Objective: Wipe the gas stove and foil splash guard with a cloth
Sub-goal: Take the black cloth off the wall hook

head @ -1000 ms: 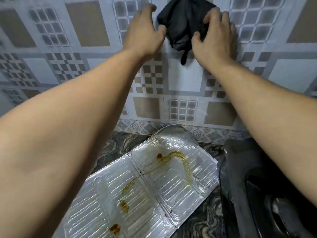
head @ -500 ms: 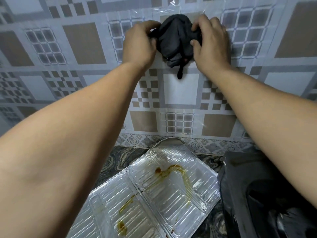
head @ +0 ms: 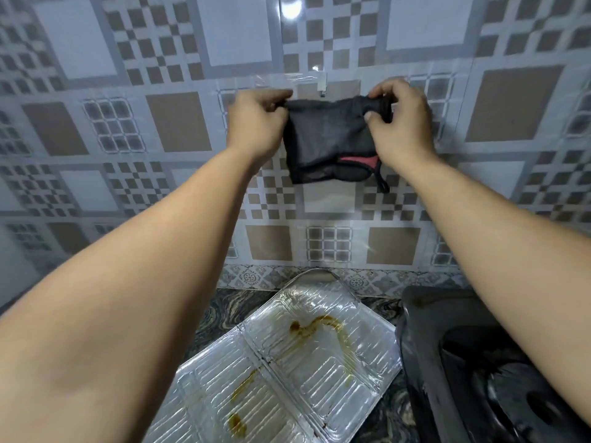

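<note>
A dark grey cloth [head: 326, 142] with a pink patch and a hanging loop is stretched flat in front of the tiled wall. My left hand [head: 256, 123] pinches its upper left corner. My right hand [head: 399, 119] pinches its upper right corner. Below, the foil splash guard [head: 287, 372] lies flat on the marble counter, streaked with brown grease. The black gas stove [head: 479, 362] sits at the lower right, partly hidden by my right forearm.
A small clear wall hook [head: 322, 86] sticks to the tiles just above the cloth. A transparent film covers the lower wall tiles [head: 179, 123]. The dark marbled counter [head: 220, 311] shows between the wall and the foil.
The cloth was a bunched lump held against the wall; both hands have pulled apart and spread it flat. The view has tilted up, so the hands now sit lower in frame.
</note>
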Demonstrator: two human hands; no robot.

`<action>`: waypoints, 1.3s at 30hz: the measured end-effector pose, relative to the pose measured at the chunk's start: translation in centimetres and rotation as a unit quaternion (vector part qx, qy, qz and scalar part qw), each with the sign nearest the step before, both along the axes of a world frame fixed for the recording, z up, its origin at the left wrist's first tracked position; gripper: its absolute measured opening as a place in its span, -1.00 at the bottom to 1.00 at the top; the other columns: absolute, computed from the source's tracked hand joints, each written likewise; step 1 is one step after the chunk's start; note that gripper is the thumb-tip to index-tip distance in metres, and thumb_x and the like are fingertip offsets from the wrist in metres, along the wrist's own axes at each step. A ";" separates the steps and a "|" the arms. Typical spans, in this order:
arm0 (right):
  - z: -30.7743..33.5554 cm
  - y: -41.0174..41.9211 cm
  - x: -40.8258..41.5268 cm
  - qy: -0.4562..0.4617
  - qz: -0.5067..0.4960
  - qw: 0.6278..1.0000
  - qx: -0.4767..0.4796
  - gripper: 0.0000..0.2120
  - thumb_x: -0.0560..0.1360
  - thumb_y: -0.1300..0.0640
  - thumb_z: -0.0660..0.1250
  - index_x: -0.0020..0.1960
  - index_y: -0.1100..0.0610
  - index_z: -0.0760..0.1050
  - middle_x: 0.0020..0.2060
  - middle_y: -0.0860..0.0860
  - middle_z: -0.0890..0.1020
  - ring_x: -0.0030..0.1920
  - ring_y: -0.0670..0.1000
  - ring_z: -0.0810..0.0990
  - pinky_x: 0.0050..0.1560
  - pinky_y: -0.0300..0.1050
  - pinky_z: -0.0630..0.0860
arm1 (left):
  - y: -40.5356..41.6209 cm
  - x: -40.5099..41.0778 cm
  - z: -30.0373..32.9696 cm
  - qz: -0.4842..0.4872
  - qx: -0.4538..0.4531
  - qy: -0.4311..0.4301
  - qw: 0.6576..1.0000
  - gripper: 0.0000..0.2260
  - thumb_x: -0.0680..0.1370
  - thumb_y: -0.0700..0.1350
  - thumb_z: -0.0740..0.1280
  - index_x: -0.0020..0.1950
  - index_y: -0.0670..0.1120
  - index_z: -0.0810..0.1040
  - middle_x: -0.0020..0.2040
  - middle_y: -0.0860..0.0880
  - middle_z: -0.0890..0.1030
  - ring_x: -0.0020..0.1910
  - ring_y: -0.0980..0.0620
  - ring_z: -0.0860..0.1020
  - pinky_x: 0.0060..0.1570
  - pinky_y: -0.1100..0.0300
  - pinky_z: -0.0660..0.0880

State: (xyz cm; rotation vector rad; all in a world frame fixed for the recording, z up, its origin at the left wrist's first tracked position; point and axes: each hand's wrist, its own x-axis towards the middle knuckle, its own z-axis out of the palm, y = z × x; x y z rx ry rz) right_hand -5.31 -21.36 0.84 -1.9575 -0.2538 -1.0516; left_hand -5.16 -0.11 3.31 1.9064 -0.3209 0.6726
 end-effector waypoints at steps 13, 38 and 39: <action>-7.9 0.6 -13.8 0.132 0.045 0.984 0.111 -0.54 0.39 0.24 0.53 0.22 0.02 0.50 0.09 0.01 0.61 0.12 0.00 0.59 0.13 -0.10 0.56 | -2.6 -12.7 -8.9 -0.107 -0.106 0.159 0.976 -0.67 0.57 -0.26 0.33 0.32 -0.06 0.57 0.08 -0.22 0.64 -0.24 -0.09 0.56 -0.24 0.03 0.55; -12.1 -6.2 -26.1 0.186 0.142 0.968 0.097 -0.42 0.58 0.10 0.32 0.51 -0.21 0.20 0.44 -0.11 0.32 0.39 -0.04 0.34 0.34 -0.07 0.38 | -13.8 -24.2 -12.2 -0.214 -0.264 0.218 0.915 -0.61 0.57 -0.31 0.36 0.38 -0.09 0.42 0.17 -0.21 0.61 0.04 -0.13 0.68 -0.06 -0.05 0.65; -12.6 -6.7 -25.4 0.200 0.157 0.964 0.082 -0.44 0.59 0.01 0.29 0.51 -0.28 0.17 0.49 -0.12 0.25 0.45 -0.04 0.26 0.41 -0.02 0.29 | -14.5 -23.7 -12.2 -0.212 -0.271 0.218 0.913 -0.61 0.58 -0.31 0.36 0.38 -0.09 0.43 0.17 -0.21 0.60 0.04 -0.13 0.67 -0.09 -0.02 0.63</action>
